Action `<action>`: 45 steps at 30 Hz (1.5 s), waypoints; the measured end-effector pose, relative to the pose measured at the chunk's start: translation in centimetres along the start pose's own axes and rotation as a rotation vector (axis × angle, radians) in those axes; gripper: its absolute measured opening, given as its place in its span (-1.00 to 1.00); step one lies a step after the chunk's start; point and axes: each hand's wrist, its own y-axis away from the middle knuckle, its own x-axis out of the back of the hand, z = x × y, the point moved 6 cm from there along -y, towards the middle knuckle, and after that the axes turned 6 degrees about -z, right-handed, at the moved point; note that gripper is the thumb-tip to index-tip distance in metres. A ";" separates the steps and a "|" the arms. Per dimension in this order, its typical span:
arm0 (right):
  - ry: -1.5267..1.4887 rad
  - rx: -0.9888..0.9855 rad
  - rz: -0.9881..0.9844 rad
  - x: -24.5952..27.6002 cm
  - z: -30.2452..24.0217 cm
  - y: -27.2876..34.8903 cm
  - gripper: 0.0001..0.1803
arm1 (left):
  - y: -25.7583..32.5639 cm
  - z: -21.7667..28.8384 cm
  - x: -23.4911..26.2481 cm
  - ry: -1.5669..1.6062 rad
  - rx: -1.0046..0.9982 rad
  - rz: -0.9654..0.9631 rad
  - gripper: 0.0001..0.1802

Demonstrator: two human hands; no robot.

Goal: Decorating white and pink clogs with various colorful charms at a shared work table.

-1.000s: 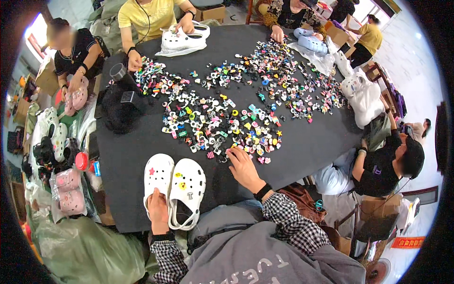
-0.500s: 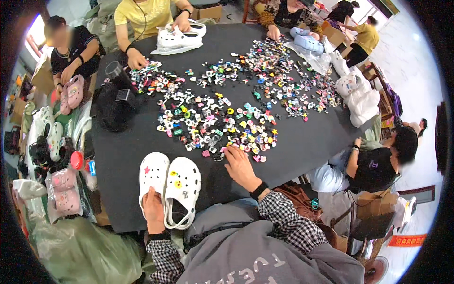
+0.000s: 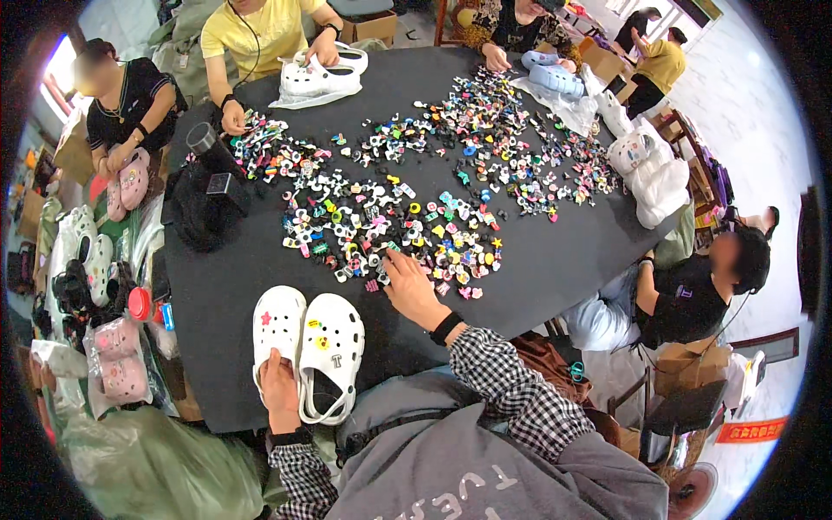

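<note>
Two white clogs lie side by side at the table's near left, toes pointing away from me. My left hand [image 3: 279,394] grips the left clog [image 3: 279,319] at its heel end, thumb on top; a pink star charm sits on this shoe. The right clog [image 3: 336,328] carries yellow charms and a grey letter-shaped one, its heel strap towards me. My right hand [image 3: 418,293] reaches to the near edge of a wide heap of small colourful shoe charms [image 3: 347,217]. Its fingers are stretched out among the charms, thumb apart, and I see nothing held in them.
A black cup [image 3: 206,143] and a dark bundle [image 3: 199,204] stand left of the charms. Across the black table [image 3: 555,277], a person in yellow handles another white clog [image 3: 316,78]. Blue clogs [image 3: 555,78] and bagged white shoes [image 3: 650,178] line the right. Bagged pink clogs [image 3: 121,364] lie left.
My right hand has moved left and slightly away from me along the charms' near edge. My left hand keeps its grip on the left clog. The person in yellow has brought a hand onto their clog.
</note>
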 end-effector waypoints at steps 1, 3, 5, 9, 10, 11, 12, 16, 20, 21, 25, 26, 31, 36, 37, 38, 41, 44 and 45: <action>-0.025 0.005 -0.034 -0.2 -0.4 0.0 -0.46 | 0.1 0.1 0.1 0.001 -0.003 0.005 -0.78; -0.036 -0.011 -0.060 -0.3 -0.6 0.1 -0.45 | 0.1 0.2 -0.2 -0.017 -0.007 -0.023 -0.80; 0.012 -0.018 -0.054 0.0 -0.3 0.7 -0.45 | 0.2 0.4 -0.6 -0.017 -0.006 -0.029 -0.81; 0.040 0.005 -0.090 0.4 0.2 0.9 -0.46 | 0.2 0.3 0.1 -0.014 -0.015 -0.003 -0.84; 0.043 0.026 -0.112 0.4 0.2 0.8 -0.46 | 0.2 0.3 0.0 -0.015 -0.014 -0.003 -0.84; 0.053 0.040 -0.094 0.6 0.1 0.8 -0.47 | 0.2 0.4 -0.2 -0.015 -0.009 -0.013 -0.84; 0.053 0.041 -0.095 0.3 0.2 0.6 -0.47 | 0.2 0.4 -0.3 -0.014 -0.005 -0.021 -0.85; 0.004 0.006 0.005 0.3 0.9 -0.2 -0.51 | 0.1 0.3 -0.2 -0.012 -0.022 -0.008 -0.85; -0.288 -0.020 0.170 1.9 1.5 -0.7 -0.69 | 0.3 0.2 0.1 -0.015 -0.009 -0.037 -0.79; -0.502 -0.172 0.117 1.7 2.7 -0.5 -0.73 | 0.4 0.3 -0.3 -0.027 0.000 -0.044 -0.78; -0.737 -0.362 0.019 1.2 4.8 -0.1 -0.77 | 0.1 0.1 0.1 0.006 0.011 -0.041 -0.78; -0.741 -0.340 0.036 1.2 4.8 -0.2 -0.77 | 0.0 0.0 0.2 0.012 0.013 -0.054 -0.78; -0.661 -0.310 0.044 1.1 4.9 -0.3 -0.82 | -0.2 -0.1 0.4 -0.002 0.002 -0.080 -0.81; -0.246 -0.111 0.022 1.3 3.7 -0.7 -0.92 | -0.1 -0.1 0.5 -0.029 -0.013 0.024 -0.83; -0.232 -0.123 0.017 1.3 3.7 -0.7 -0.94 | 0.0 -0.1 0.3 -0.029 -0.013 0.025 -0.83; -0.232 -0.122 0.016 1.3 3.8 -0.7 -0.94 | 0.1 0.0 0.1 -0.016 -0.010 0.028 -0.84; -0.222 -0.046 0.124 2.1 3.8 -0.9 -0.94 | 0.1 0.2 0.2 -0.005 -0.003 0.006 -0.85; -0.220 -0.089 0.111 2.3 5.0 -1.7 -0.93 | 0.1 0.2 -0.3 0.005 -0.007 -0.012 -0.86; -0.202 -0.104 0.165 2.6 5.6 -2.0 -0.92 | 0.1 0.3 -0.4 0.016 -0.018 -0.003 -0.87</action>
